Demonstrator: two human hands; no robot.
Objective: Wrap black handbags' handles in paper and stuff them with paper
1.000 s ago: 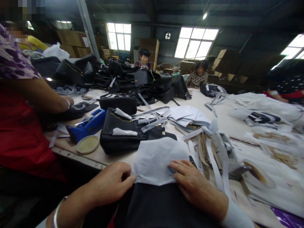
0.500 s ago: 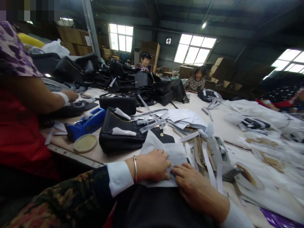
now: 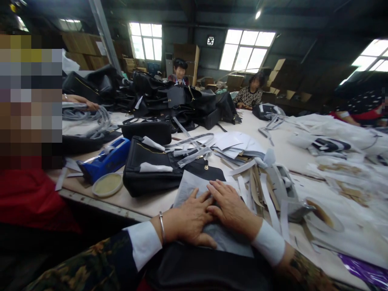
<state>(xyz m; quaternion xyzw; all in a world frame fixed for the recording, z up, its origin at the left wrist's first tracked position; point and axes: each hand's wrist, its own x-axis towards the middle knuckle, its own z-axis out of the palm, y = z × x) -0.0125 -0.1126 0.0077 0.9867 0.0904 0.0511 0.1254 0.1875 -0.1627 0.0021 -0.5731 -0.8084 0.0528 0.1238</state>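
Observation:
A sheet of thin white tissue paper lies over a black leather-like bag close to my body. Flat on the paper rests my left hand, its fingers spread and thumb out to the side. My right hand also lies flat, its fingertips touching or overlapping those of the left. Neither hand grips anything. Just beyond them, another black handbag with a gold zip lies on the table, white paper wraps on its handle and a clear plastic-covered strap across it.
To the left are a blue tape dispenser and a round shallow dish. A grey tape dispenser, paper strips and stacked white sheets lie to the right. Black bags pile up behind; co-workers stand around the table.
My hands have come together on the tissue paper, the right sliding up and left over it, the left spreading flat. At left, the co-worker's arm has moved back with the clear-covered straps.

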